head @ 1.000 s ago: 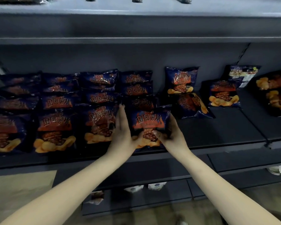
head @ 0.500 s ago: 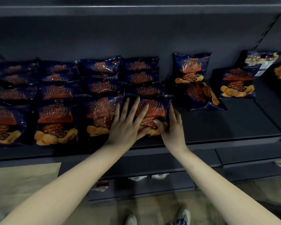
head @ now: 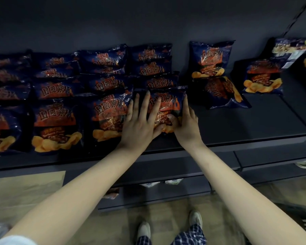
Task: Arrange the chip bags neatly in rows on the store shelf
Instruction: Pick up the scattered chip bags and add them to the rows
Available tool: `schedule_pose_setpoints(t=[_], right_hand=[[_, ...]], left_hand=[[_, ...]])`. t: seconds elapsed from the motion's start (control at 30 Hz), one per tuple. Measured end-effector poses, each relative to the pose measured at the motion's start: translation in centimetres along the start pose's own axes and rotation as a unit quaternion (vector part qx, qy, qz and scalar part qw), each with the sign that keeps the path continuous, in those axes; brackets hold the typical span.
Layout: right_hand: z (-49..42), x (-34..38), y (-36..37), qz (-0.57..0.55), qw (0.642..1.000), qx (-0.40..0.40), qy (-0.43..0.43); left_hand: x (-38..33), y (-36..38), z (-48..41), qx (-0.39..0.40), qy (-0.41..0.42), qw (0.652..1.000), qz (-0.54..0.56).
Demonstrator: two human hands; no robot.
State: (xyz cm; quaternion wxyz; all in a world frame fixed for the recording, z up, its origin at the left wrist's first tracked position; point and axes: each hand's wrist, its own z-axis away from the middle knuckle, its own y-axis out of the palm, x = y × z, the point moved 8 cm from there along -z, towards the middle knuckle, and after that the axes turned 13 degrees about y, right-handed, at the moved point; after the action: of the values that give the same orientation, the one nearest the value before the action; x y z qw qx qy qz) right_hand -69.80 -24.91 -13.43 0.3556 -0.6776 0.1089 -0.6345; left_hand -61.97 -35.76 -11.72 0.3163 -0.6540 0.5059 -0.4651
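On shelf [head: 237, 124], front chip bag [head: 168, 105]; left hand [head: 140, 128] atop, right hand [head: 187, 126] around

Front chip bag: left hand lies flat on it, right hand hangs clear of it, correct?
No. The head view shows the right hand gripping the front chip bag at its right edge, not clear of it; the left hand does lie flat on it.

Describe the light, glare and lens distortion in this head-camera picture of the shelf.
Head view: dim overall, back wall nearly black. Head view: small glints on the foil of the neighbouring bag, left of the left hand. Head view: the chip bag in the right hand looks sharp. Head view: the shelf edge slants and bows, wide-angle distortion.
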Motion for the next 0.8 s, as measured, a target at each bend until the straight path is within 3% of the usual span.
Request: schedule_pose_setpoints(t=[0.17, 0.37, 0.57, 0.8], right_hand=[[0.8, 0.1, -1.1, -0.053, 0.998, -0.040, -0.002], [0.7, 0.0, -6.2, -0.062, 0.990, -0.113, -0.053], [-2.7, -2.1, -14.4, -0.047, 0.980, -0.178, -0.078], [-6.8, -8.7, -24.7, -0.025, 0.977, -0.202, -0.061]], left_hand=[[-0.2, -0.8, -0.3, 0.018, -0.005, 1.000, 0.021], [-2.7, -4.8, -2.7, -0.046, 0.021, 0.996, 0.073], [-7.0, -7.3, -9.5, -0.096, 0.049, 0.990, 0.092], [-15.2, -6.1, -19.2, -0.089, 0.082, 0.986, 0.114]])
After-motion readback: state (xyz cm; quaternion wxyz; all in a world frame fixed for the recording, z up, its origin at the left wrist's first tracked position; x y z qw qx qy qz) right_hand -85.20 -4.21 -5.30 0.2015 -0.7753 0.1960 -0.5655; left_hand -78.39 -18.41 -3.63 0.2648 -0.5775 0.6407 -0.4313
